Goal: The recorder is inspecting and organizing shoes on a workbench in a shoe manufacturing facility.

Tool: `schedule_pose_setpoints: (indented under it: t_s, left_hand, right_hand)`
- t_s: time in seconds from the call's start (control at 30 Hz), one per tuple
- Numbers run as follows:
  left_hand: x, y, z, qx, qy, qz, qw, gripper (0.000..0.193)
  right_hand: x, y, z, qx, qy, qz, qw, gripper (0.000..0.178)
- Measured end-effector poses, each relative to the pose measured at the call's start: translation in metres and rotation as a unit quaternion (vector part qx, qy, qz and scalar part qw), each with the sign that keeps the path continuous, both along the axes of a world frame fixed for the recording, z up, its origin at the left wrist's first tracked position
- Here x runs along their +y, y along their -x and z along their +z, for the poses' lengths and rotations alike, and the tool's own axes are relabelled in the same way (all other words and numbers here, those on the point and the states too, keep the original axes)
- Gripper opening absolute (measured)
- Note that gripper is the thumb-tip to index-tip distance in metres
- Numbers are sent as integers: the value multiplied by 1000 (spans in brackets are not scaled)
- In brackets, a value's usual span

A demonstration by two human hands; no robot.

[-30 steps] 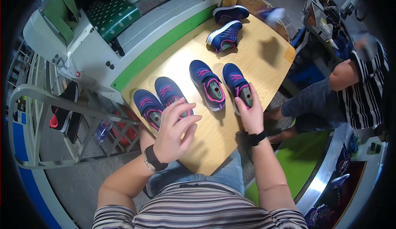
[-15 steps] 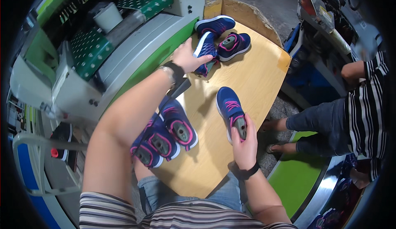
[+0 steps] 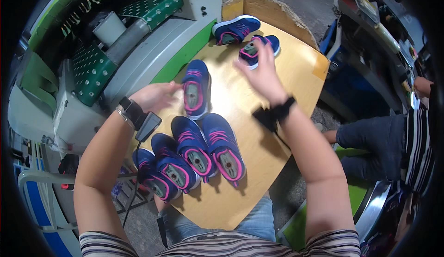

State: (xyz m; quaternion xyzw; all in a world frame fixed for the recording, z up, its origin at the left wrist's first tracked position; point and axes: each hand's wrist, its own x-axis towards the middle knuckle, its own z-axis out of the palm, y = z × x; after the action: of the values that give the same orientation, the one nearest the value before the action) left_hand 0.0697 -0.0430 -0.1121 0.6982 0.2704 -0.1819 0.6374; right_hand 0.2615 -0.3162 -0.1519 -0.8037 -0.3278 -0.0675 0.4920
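My left hand (image 3: 159, 96) is open, its slightly blurred fingertips beside the collar of a blue sneaker (image 3: 196, 86). That sneaker stands upright at the middle left of the wooden board, its toe pointing away from me. At the far end, my right hand (image 3: 262, 69) has thumb and fingers apart around the heel of another blue sneaker (image 3: 272, 43), partly hiding it; a firm grip does not show. A sneaker (image 3: 237, 29) lies tilted on its side at the far edge. Nearer me stands a row of several pink-laced sneakers (image 3: 222, 139) with grey inserts inside.
The wooden board (image 3: 259, 164) has a torn cardboard edge (image 3: 273, 12) at its far end. A machine with green studded rollers (image 3: 95, 69) borders the left. On the right, a person in a striped shirt (image 3: 416, 150) stands by a green platform (image 3: 293, 224).
The sneaker from my right hand now stands in the near row, and that hand has moved to the far end. My left hand has brought a far sneaker nearer and come off it.
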Motion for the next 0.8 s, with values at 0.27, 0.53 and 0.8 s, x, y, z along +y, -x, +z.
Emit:
schedule_pose_setpoints:
  t_s: [0.27, 0.53, 0.8]
  left_hand:
    - [-52, -100, 39, -220, -468, -171, 838, 44]
    - [-28, -284, -32, -227, -667, -207, 679, 116]
    - [-38, -268, -9, -35, -357, -166, 919, 82]
  right_hand:
    - [13, -99, -31, 224, 8, -95, 970, 70]
    - [-147, 98, 15, 222, 103, 211, 946, 74]
    - [-167, 166, -31, 228, -58, 14, 972, 87]
